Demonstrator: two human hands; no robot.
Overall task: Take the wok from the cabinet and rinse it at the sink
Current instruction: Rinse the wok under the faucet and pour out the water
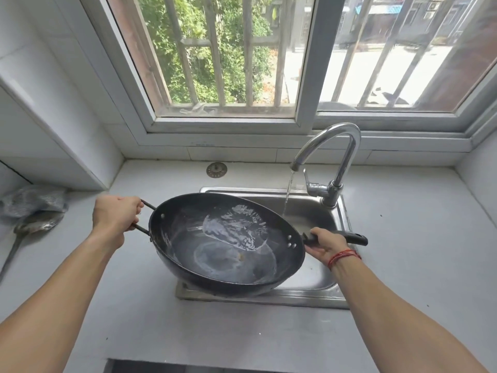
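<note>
Head cam: wok (226, 246) is out over the sink (317, 278), water swirling, left hand (115, 214) and right hand (326, 243) wrapped round its handles, so just dumping left.

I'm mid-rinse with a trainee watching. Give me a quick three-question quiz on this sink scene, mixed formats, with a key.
1. True or false: the faucet is turned off.
2. Multiple choice: the left hand grips the wok by its A) rim, B) loop handle, C) underside.
3. Short answer: what does the right hand hold, and over what is the wok tilted?

Key:
1. False, because water is running from the spout.
2. B.
3. The long black handle; the wok is tilted over the sink, with water pooled inside it.
</note>
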